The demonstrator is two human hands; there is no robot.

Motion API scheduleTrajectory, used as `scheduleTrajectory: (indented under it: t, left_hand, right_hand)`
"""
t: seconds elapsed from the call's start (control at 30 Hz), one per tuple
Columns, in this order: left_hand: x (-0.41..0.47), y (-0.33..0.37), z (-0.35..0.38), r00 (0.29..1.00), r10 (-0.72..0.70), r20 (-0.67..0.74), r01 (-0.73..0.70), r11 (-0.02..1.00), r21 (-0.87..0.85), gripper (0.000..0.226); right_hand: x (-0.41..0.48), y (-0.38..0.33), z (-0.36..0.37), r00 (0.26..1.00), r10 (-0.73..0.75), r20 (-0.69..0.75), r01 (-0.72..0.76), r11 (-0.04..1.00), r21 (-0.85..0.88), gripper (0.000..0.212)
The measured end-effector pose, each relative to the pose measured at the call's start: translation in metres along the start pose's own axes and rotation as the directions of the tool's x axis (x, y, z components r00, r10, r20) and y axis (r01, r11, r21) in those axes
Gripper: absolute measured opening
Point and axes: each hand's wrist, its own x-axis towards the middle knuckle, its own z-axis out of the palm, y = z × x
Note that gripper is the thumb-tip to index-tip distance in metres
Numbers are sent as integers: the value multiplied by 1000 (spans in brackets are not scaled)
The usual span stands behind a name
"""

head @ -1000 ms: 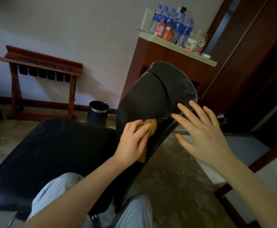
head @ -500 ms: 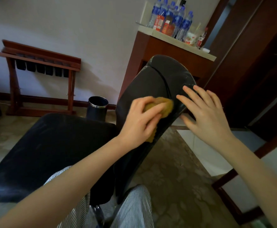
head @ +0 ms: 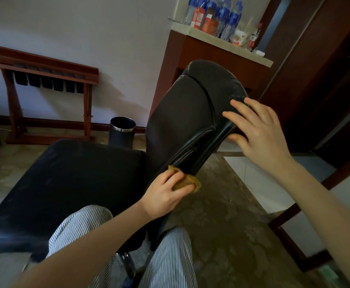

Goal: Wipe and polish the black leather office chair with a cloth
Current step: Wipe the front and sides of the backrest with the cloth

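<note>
The black leather office chair fills the middle of the view, its backrest (head: 182,119) rising to the upper right and its flat seat (head: 70,183) spreading to the left. My left hand (head: 165,194) presses a crumpled yellow-brown cloth (head: 187,181) against the lower right edge of the backrest, near where it meets the seat. My right hand (head: 257,132) has its fingers spread and rests flat on the upper right edge of the backrest, bracing it. My striped trouser legs (head: 165,258) show below the chair.
A wooden cabinet (head: 211,57) topped with several water bottles (head: 221,13) stands behind the backrest. A dark waste bin (head: 122,132) sits by the wall, with a low wooden rack (head: 43,94) to its left. A dark wooden door and frame (head: 323,69) rise at right.
My left hand has slid the cloth down the backrest's right edge from its upper middle to near the seat. My right hand has stayed on the upper edge.
</note>
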Motion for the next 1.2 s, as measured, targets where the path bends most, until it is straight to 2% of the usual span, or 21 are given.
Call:
scheduleTrajectory:
  t: [0.1, 0.23, 0.43, 0.57, 0.67, 0.77, 0.83, 0.9, 1.07, 1.2]
  left_hand:
    - [-20, -3, -1, 996, 41, 74, -44, 998, 39, 22]
    - [-7, -1, -11, 995, 77, 69, -81, 995, 60, 26]
    - [86, 6, -40, 992, 58, -110, -50, 996, 71, 32]
    - [164, 12, -58, 986, 60, -158, -49, 996, 76, 24]
    - [212, 13, -67, 991, -26, -127, 30, 999, 24, 22]
    - [241, 5, -72, 988, -155, 14, 156, 984, -81, 27]
    - [243, -2, -74, 985, -136, 108, 150, 979, -137, 29]
    - [237, -5, -81, 984, -100, 146, 124, 977, -171, 28]
    - [214, 3, -97, 978, -19, 208, 53, 986, -157, 26]
    - [182, 7, -104, 962, 40, 270, -30, 999, -42, 28]
  right_hand:
    - [-1, -1, 1, 1000, -5, -9, 5, 1000, 1, 46]
    - [-3, -2, 6, 1000, 2, -22, -1, 1000, 22, 49]
    - [-6, -5, 8, 983, 175, -50, -167, 978, 128, 68]
    - [-14, 3, 8, 962, 265, -61, -247, 944, 218, 62]
    - [-14, 9, 12, 894, 448, -24, -397, 815, 422, 67]
    - [-8, 9, 14, 784, 609, 117, -528, 558, 640, 70]
    - [-6, 9, 14, 742, 638, 206, -560, 421, 714, 64]
    - [-4, 11, 11, 757, 608, 241, -541, 376, 752, 58]
    - [-1, 12, -4, 840, 481, 251, -472, 417, 777, 56]
    - [-1, 10, -8, 922, 327, 206, -375, 625, 685, 69]
